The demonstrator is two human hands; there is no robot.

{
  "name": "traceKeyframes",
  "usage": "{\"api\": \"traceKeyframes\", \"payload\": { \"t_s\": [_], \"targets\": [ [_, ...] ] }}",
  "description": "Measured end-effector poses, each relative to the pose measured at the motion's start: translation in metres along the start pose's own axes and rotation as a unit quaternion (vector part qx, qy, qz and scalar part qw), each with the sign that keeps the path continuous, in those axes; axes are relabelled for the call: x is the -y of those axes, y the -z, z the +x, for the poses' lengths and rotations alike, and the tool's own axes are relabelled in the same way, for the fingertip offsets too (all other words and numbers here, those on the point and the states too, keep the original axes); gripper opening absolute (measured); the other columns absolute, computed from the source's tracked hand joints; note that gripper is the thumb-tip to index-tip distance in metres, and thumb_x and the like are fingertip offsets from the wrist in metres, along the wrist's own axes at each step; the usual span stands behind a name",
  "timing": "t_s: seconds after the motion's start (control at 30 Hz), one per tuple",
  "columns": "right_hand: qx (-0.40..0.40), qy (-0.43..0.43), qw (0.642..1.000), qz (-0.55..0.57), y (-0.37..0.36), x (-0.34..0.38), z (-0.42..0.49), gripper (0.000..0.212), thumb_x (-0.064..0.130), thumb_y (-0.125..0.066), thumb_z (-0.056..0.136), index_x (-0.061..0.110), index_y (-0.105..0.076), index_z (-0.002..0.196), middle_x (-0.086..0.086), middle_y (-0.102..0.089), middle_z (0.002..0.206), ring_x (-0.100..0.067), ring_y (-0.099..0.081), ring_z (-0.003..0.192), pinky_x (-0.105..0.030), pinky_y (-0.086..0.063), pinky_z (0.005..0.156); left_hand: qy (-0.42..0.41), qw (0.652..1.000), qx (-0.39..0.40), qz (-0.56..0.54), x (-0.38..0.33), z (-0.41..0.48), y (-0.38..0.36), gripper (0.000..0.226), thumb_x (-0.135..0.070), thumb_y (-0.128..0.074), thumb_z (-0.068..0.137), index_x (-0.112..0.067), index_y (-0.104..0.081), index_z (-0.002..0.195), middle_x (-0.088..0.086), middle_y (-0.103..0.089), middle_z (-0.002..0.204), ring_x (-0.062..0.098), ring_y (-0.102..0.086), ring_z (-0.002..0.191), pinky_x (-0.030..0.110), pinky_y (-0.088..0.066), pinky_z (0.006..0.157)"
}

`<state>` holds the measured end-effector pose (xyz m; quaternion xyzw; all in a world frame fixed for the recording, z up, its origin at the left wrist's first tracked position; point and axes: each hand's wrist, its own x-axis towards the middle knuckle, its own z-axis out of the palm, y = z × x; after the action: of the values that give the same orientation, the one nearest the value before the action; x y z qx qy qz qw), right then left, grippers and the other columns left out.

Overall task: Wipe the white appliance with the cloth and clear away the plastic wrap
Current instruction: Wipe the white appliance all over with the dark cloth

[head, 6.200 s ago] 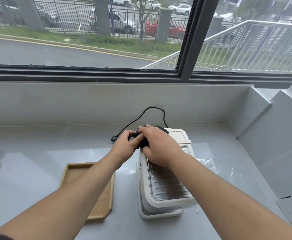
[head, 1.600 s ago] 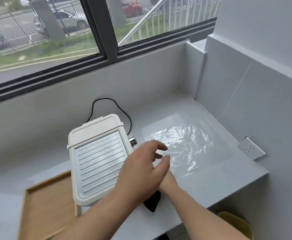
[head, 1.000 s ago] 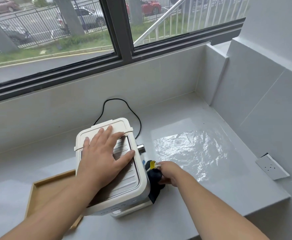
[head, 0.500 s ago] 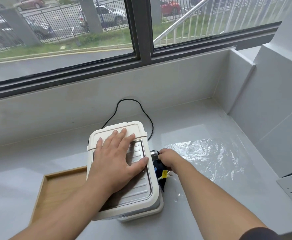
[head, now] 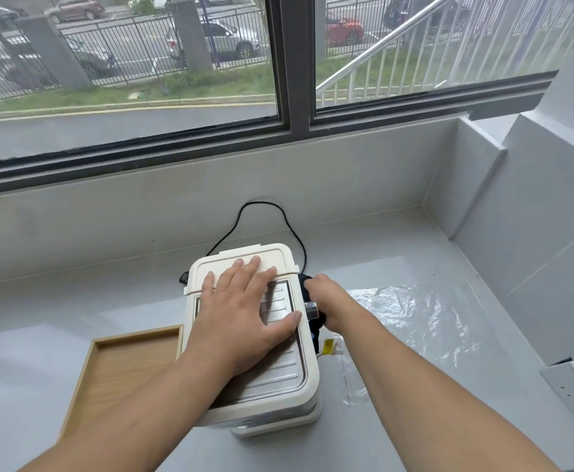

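The white appliance [head: 244, 386] stands on the grey counter, its ribbed metal lid facing up. My left hand [head: 244, 315] lies flat on the lid, fingers spread toward the far end. My right hand [head: 326, 301] presses a dark cloth [head: 313, 327] against the appliance's right side, near a small metal knob [head: 310, 305]. A yellow tag [head: 329, 346] hangs from the cloth. The clear plastic wrap [head: 415, 318] is spread flat on the counter to the right of the appliance.
A shallow wooden tray [head: 118, 373] lies on the counter against the appliance's left side. A black power cord [head: 261, 212] loops behind the appliance toward the tiled wall. A white socket plate [head: 572, 386] sits on the right wall.
My right hand has slid the cloth along the appliance's right side toward the far end. My left hand stays flat on the lid.
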<state>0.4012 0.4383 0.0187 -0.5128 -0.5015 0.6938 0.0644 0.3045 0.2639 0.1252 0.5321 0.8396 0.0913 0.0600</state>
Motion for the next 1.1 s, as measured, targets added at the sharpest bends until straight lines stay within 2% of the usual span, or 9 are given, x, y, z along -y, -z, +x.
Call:
{"api": "traceKeyframes", "payload": {
  "t_s": [0.13,0.3,0.5,0.67,0.73,0.8,0.87,1.0,1.1],
  "targets": [
    [-0.009,0.022,0.999,0.041,-0.003,0.005,-0.013,0.02,0.018,-0.045,0.09,0.018,-0.055,0.108,-0.015,-0.067,0.103,-0.029,-0.063,0.082,-0.033,-0.049,0.062,-0.001,1.0,-0.003,0.0,0.0,0.0,-0.001,0.092,-0.092,-0.03,0.076,-0.046,-0.029,0.156,-0.014,-0.015,0.173,0.013,-0.004,0.159,0.052,0.004,0.128],
    [-0.009,0.075,0.992,0.104,-0.004,0.017,-0.032,0.02,0.024,-0.051,0.081,0.018,-0.057,0.098,-0.007,-0.068,0.08,-0.024,-0.062,0.066,-0.029,-0.048,0.054,-0.004,1.0,-0.005,-0.004,0.002,0.0,-0.002,0.092,-0.092,-0.03,0.076,-0.045,-0.03,0.156,-0.012,-0.017,0.173,0.015,-0.006,0.16,0.054,0.002,0.128],
    [-0.041,0.155,0.975,0.152,-0.009,0.036,-0.061,0.01,0.022,-0.053,0.077,0.021,-0.057,0.086,-0.005,-0.062,0.074,-0.021,-0.056,0.061,-0.029,-0.044,0.052,-0.008,1.0,0.0,-0.011,0.004,0.001,-0.002,0.095,-0.093,-0.026,0.075,-0.044,-0.029,0.157,-0.01,-0.016,0.174,0.017,-0.005,0.16,0.056,0.005,0.127],
    [-0.134,0.241,0.958,0.078,-0.018,0.045,-0.085,0.009,0.024,-0.055,0.074,0.03,-0.06,0.07,0.007,-0.058,0.062,-0.015,-0.048,0.057,-0.023,-0.041,0.047,-0.012,1.0,0.003,-0.017,0.006,0.001,-0.002,0.095,-0.093,-0.025,0.075,-0.044,-0.03,0.156,-0.007,-0.017,0.173,0.018,-0.004,0.16,0.057,0.007,0.126],
    [-0.165,0.296,0.941,0.012,-0.021,0.047,-0.092,0.007,0.025,-0.057,0.073,0.031,-0.061,0.072,0.004,-0.064,0.075,-0.015,-0.053,0.064,-0.027,-0.045,0.058,-0.015,1.0,0.003,-0.021,0.006,0.001,-0.001,0.096,-0.094,-0.024,0.074,-0.043,-0.031,0.156,-0.006,-0.017,0.173,0.019,-0.005,0.16,0.058,0.007,0.126],
    [-0.185,0.335,0.922,-0.064,-0.025,0.049,-0.101,0.008,0.03,-0.059,0.073,0.036,-0.064,0.076,0.005,-0.064,0.093,-0.005,-0.058,0.075,-0.022,-0.045,0.068,-0.017,0.999,0.002,-0.027,0.005,0.0,-0.001,0.097,-0.095,-0.023,0.074,-0.042,-0.033,0.155,-0.005,-0.019,0.173,0.02,-0.005,0.16,0.058,0.007,0.126],
    [-0.184,0.352,0.909,-0.125,-0.032,0.05,-0.109,0.012,0.034,-0.06,0.072,0.041,-0.064,0.081,0.012,-0.06,0.098,0.002,-0.06,0.085,-0.018,-0.044,0.072,-0.021,0.999,-0.003,-0.035,0.006,-0.001,0.0,0.098,-0.095,-0.023,0.075,-0.039,-0.034,0.155,-0.004,-0.02,0.173,0.021,-0.007,0.16,0.059,0.006,0.126],
    [-0.17,0.356,0.895,-0.206,-0.044,0.053,-0.119,0.01,0.035,-0.059,0.071,0.035,-0.063,0.08,0.013,-0.057,0.096,0.0,-0.059,0.087,-0.024,-0.046,0.074,-0.032,0.998,-0.013,-0.051,0.008,-0.003,0.002,0.092,-0.087,-0.027,0.081,-0.035,-0.034,0.156,-0.004,-0.026,0.171,0.021,-0.012,0.159,0.058,0.0,0.127],
    [-0.162,0.347,0.895,-0.229,-0.045,0.057,-0.125,0.011,0.033,-0.059,0.07,0.031,-0.064,0.08,0.012,-0.057,0.096,-0.004,-0.059,0.086,-0.027,-0.047,0.074,-0.041,0.993,-0.04,-0.099,0.012,-0.004,0.005,0.07,-0.074,-0.039,0.087,-0.037,-0.052,0.144,-0.007,-0.046,0.157,0.023,-0.028,0.153,0.057,-0.008,0.127]
  ]
}}
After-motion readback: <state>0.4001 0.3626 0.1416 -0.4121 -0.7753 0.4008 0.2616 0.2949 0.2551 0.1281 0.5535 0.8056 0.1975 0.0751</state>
